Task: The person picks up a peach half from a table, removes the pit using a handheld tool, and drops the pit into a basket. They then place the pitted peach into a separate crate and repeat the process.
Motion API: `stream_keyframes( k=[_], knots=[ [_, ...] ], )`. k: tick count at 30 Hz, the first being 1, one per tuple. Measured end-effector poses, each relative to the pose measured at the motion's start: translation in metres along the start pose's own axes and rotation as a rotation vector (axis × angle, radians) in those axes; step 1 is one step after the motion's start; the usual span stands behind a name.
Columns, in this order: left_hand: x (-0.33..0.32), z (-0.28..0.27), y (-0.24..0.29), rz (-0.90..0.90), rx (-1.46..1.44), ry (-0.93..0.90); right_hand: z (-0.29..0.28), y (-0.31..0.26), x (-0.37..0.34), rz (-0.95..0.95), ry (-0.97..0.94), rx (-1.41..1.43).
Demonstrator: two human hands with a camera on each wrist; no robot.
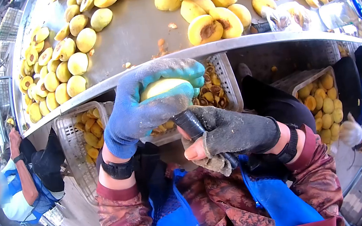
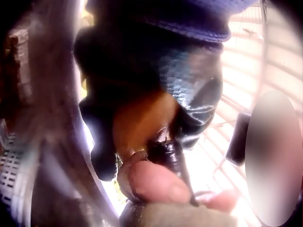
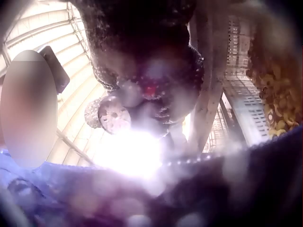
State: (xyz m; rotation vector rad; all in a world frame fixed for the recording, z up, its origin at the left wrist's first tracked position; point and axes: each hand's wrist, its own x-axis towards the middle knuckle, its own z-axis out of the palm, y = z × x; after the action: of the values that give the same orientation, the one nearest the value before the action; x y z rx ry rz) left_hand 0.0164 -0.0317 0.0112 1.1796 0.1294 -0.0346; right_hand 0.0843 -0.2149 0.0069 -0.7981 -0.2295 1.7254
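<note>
My left hand [image 1: 152, 101], in a blue and teal glove, grips a yellow fruit [image 1: 164, 88] just below the table edge; the left wrist view shows the fruit [image 2: 142, 123] under the gloved fingers [image 2: 191, 90]. In a grey fingerless glove, my right hand [image 1: 238, 133] holds a tool with a black-taped handle [image 1: 190, 124], its upper end against the underside of the left hand and fruit. The tool's working tip is hidden. The right wrist view shows the dark glove [image 3: 147, 61] and the round end of the handle [image 3: 114, 115].
Halved yellow fruit [image 1: 204, 30] lie on the metal table [image 1: 133, 28]. Below its edge stand crates [image 1: 72, 141] of fruit pieces, and another crate [image 1: 293, 82] at right. A clear jug [image 1: 339, 13] sits at the right edge. People sit at both sides, one with a white-gloved hand [image 1: 351, 132].
</note>
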Motion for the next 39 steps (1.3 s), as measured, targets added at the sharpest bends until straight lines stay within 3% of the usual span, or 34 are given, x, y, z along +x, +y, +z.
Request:
stream_keyframes(
  k=[4, 7, 16, 19, 20, 23, 28, 30, 33, 37, 39],
  knots=[
    [0.000, 0.008, 0.002, 0.032, 0.075, 0.059, 0.003, -0.008, -0.004, 0.068, -0.051, 0.012],
    [0.002, 0.006, 0.000, 0.043, 0.099, 0.045, 0.004, -0.006, -0.001, -0.012, -0.006, -0.094],
    [0.006, 0.020, -0.009, 0.167, -0.059, 0.108, 0.008, -0.012, -0.013, 0.008, -0.137, 0.317],
    [0.010, 0.022, -0.008, 0.162, -0.075, 0.145, 0.007, -0.018, -0.012, -0.034, -0.064, 0.082],
    [0.011, 0.021, -0.005, 0.166, -0.037, 0.151, 0.013, -0.027, -0.017, -0.061, -0.091, 0.119],
    [0.011, 0.016, -0.003, 0.197, 0.085, 0.145, 0.018, -0.026, -0.011, -0.114, 0.211, -0.321],
    [0.008, 0.017, -0.003, 0.229, 0.124, 0.194, -0.005, 0.008, 0.013, -0.563, 0.523, -1.106],
    [0.006, 0.018, -0.002, 0.207, 0.070, 0.237, -0.013, 0.018, 0.024, -0.924, 0.604, -1.304],
    [0.000, 0.014, -0.002, 0.152, 0.161, 0.323, -0.011, 0.016, 0.022, -0.614, 0.792, -1.644],
    [-0.035, -0.001, 0.016, 0.086, 0.329, 0.505, -0.005, 0.007, 0.016, -0.657, 0.767, -1.732],
    [-0.072, -0.023, 0.030, 0.052, 0.615, 0.713, -0.015, 0.009, 0.014, -0.697, 0.738, -1.822]
  ],
)
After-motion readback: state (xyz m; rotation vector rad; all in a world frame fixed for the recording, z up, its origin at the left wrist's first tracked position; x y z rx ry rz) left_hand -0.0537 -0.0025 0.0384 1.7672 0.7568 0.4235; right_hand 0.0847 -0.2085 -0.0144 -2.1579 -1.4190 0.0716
